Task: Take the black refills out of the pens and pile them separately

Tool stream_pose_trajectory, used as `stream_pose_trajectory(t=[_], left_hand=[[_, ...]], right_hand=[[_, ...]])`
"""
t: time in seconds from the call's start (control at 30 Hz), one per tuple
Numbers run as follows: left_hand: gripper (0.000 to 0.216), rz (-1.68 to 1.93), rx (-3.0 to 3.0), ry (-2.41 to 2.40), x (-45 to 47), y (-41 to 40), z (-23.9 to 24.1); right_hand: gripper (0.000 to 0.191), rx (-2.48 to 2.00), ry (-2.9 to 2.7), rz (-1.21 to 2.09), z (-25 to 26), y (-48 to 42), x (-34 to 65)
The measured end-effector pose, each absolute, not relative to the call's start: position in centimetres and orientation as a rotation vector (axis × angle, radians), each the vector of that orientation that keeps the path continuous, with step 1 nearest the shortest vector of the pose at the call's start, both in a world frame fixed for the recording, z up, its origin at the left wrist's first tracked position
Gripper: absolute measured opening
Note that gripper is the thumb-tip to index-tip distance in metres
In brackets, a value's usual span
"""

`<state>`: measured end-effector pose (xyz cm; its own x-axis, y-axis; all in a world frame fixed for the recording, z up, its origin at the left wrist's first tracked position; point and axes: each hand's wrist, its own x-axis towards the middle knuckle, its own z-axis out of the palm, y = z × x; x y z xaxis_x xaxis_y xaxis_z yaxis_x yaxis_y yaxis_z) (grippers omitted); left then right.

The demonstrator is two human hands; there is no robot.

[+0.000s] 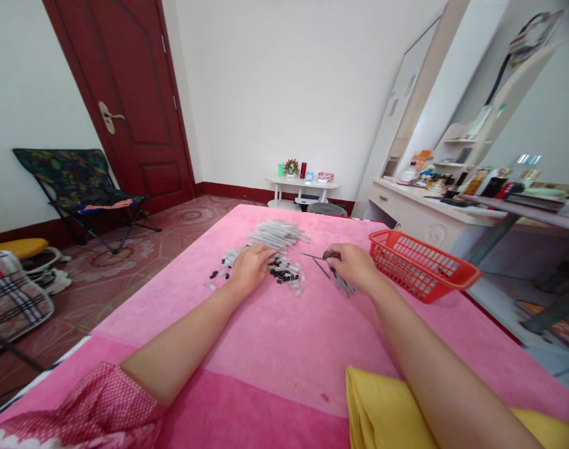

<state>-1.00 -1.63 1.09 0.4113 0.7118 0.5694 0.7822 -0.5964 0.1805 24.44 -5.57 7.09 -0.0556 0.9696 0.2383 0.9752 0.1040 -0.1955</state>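
On a pink blanket [275, 337] lies a heap of grey pen tubes [277, 236], with small black caps [284, 272] scattered in front of it. My left hand [250, 267] rests palm down on the caps and short tubes, its fingers curled over them. To the right, my right hand [352, 263] is closed around thin dark pen refills [312, 256] that stick out toward the left. More grey pen parts [344, 285] lie just under that hand.
An orange plastic basket [422, 265] sits at the blanket's right edge. A yellow cloth [382, 405] lies near my right forearm. A folding chair [78, 187] and red door [125, 93] are at left, a white dresser [429, 212] at right, a small white table [303, 186] behind.
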Motion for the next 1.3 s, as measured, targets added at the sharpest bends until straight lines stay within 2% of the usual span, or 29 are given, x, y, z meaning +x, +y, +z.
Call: stream_pose_trajectory(t=[0.13,0.53,0.73,0.8,0.97,1.1,1.3], left_hand=[[0.028,-0.957,-2.513,-1.327,-0.9,-1.9,1.2],[0.029,-0.849,-2.560,-1.171,-0.2,-2.6,1.2],[0.026,-0.897,-2.626,-0.979,0.5,-3.5,1.3],[0.025,-1.072,-2.616,-1.033,0.5,-3.2,1.2],[0.020,-1.831,-2.413,-1.230,-0.2,-1.7,1.1],[0.021,-2.272,-2.263,-1.365,-0.5,-0.8,1.3],[0.026,-2.742,-2.137,-1.498,-0.4,-0.4,1.2]], right_hand=[[0.021,-1.740,-2.132,0.019,7.7,-5.9,23.4],[0.019,-1.712,-2.224,-0.064,7.2,-6.0,22.4],[0.014,-1.408,-2.244,-0.209,6.9,-6.3,21.5],[0.013,-1.318,-2.083,-0.316,6.7,-6.6,21.0],[0.021,-1.160,-1.809,-0.446,6.0,-7.4,20.0],[0.027,-1.140,-1.843,-0.388,5.4,-7.6,19.5],[0.018,-1.328,-2.194,-0.117,4.1,-6.8,19.6]])
